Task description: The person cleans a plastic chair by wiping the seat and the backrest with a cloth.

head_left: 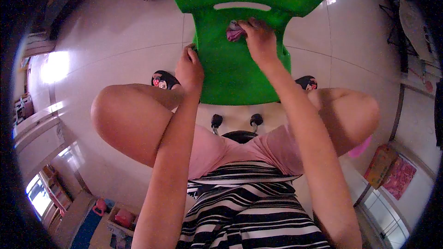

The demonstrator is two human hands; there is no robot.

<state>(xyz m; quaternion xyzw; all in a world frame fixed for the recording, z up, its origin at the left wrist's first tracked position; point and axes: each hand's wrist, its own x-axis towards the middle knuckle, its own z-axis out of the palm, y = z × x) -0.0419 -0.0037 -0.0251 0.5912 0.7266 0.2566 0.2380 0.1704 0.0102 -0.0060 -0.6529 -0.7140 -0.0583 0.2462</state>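
A green plastic chair (235,74) stands between my knees, with a slot in its backrest. My right hand (260,37) is closed on a crumpled pink and grey cloth (236,33), which touches the green surface just below the slot. At the chair's left edge is my left hand (189,64), its fingers curled around the rim and partly hidden.
Black slippers (164,80) are on my feet at both sides of the chair. Two black casters (217,120) show below its front edge. Tiled floor (124,41) surrounds me. A cardboard box (380,166) stands at the lower right.
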